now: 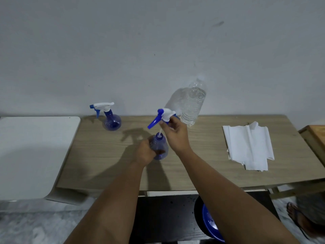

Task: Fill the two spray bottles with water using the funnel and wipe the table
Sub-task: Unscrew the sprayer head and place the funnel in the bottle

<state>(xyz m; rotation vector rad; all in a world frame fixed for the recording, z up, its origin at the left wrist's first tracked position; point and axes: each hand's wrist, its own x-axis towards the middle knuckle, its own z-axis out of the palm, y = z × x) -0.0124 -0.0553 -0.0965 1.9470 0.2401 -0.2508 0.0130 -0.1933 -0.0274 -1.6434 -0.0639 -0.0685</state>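
A blue spray bottle (161, 147) stands mid-table with its neck open; my left hand (145, 152) grips its body. My right hand (174, 134) holds its white and blue spray head (164, 117) just above the neck, the dip tube still reaching into the opening. A second blue spray bottle (111, 118), its spray head on, stands at the back left of the wooden table (98, 155). A clear water bottle (193, 104) stands at the back near the wall. White paper towels (248, 145) lie on the table's right side. No funnel is visible.
A white surface (35, 152) adjoins the table on the left. A wooden piece (314, 138) sits at the right edge. Below the table front, a blue bowl-shaped object (210, 224) lies on a dark stool. A sandalled foot (299, 217) shows at lower right.
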